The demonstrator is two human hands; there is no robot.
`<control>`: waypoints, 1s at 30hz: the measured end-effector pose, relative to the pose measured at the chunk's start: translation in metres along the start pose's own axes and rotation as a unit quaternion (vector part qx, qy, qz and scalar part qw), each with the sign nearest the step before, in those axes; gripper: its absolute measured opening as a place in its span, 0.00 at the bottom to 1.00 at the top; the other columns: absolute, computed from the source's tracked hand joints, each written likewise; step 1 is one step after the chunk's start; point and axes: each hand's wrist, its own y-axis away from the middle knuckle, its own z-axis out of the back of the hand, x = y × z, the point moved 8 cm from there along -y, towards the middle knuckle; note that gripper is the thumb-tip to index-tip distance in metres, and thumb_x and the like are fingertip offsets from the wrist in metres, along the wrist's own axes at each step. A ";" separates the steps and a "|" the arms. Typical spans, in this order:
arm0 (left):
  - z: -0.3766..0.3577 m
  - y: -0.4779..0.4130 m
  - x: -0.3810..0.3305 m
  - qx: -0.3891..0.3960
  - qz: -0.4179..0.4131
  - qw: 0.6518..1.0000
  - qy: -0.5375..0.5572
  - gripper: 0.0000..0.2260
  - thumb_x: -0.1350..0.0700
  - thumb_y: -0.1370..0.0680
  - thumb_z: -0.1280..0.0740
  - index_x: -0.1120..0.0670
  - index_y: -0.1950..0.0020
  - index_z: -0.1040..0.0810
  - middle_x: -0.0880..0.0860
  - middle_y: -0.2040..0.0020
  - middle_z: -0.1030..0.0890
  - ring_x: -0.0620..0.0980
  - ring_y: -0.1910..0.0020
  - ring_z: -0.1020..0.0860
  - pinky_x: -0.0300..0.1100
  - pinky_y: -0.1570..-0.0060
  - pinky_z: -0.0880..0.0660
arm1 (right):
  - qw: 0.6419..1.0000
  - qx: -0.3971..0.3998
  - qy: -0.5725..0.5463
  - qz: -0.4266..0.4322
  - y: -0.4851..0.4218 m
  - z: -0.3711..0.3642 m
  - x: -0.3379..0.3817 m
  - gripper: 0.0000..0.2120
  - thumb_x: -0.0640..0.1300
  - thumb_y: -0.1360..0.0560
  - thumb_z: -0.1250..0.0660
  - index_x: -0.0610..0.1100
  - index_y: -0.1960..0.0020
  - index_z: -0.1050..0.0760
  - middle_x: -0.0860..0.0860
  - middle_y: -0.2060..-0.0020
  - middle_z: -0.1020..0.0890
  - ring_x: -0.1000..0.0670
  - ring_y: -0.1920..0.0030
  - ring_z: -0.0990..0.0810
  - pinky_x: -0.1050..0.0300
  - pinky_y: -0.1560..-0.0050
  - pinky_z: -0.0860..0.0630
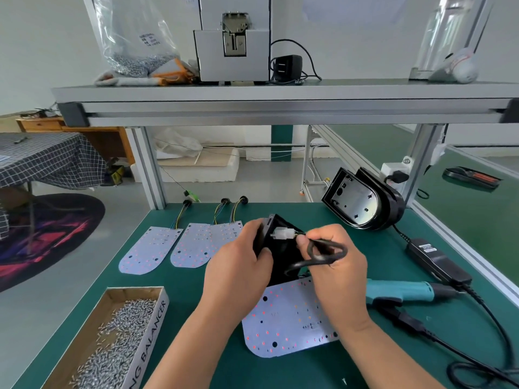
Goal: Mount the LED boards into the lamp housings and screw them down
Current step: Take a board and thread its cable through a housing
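Over the green bench mat [280, 374], head view: both hands raised at centre, working on one housing.
Left hand [238, 265]: fingers curled round the left edge of a black plastic lamp housing [280, 256], thumb across its near face; housing tilted up off the mat.
Right hand [337, 276]: thumb and forefinger pinching a black cable [323, 255] just behind a white plug connector [282, 234]; other fingers curled, cable looping over them.
Board in work: white rounded LED board [289, 318] flat on the mat under the wrists, just beside the housing's near edge; not yet seated, no screws visible in it.
Step, likely: feeding connector and cable through the housing before seating the board.
Risk: probably strain on the wiring from a tug on the loop before the connector clears its opening; possibly a slipping housing landing on the LEDs below. Cannot tell where the cable's far end runs.
Waiting stock: three more white LED boards [148, 248] with coloured leads, back left; second black housing [362, 202] leaning at back right.
Tools: teal electric screwdriver [398, 290] lying right of the hands, untouched; cardboard box of silver screws [151, 332] near left.
Aluminium upper shelf [280, 94]: clear bag of screws [134, 51], grey machine box [233, 57], black adapter [286, 66].
Room: grey floor [70, 304], checked-cloth table [42, 158] and dark patterned rug [50, 234] at left.
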 end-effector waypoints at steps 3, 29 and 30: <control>-0.001 0.001 0.001 0.021 0.018 0.999 0.034 0.25 0.48 0.25 0.41 0.30 0.29 0.32 0.42 0.53 0.15 0.47 0.54 0.18 0.50 0.51 0.19 | 0.998 0.009 0.021 0.057 0.005 -0.008 0.008 0.07 0.37 0.24 0.25 0.46 0.52 0.21 0.55 0.59 0.18 0.51 0.60 0.19 0.57 0.56 0.22; -0.002 0.004 -0.007 0.024 -0.009 0.999 0.039 0.26 0.46 0.26 0.44 0.27 0.29 0.35 0.42 0.63 0.20 0.42 0.64 0.22 0.43 0.64 0.25 | 0.992 0.095 0.061 0.049 0.005 -0.016 -0.001 0.17 0.30 0.30 0.28 0.52 0.53 0.21 0.58 0.59 0.17 0.55 0.59 0.18 0.66 0.57 0.26; -0.003 0.005 -0.008 0.031 -0.014 0.998 0.047 0.26 0.47 0.27 0.43 0.27 0.30 0.34 0.41 0.63 0.20 0.43 0.64 0.23 0.43 0.65 0.26 | 0.994 0.081 0.067 0.034 0.005 -0.014 -0.003 0.18 0.30 0.30 0.27 0.53 0.53 0.21 0.59 0.60 0.17 0.56 0.60 0.19 0.68 0.57 0.27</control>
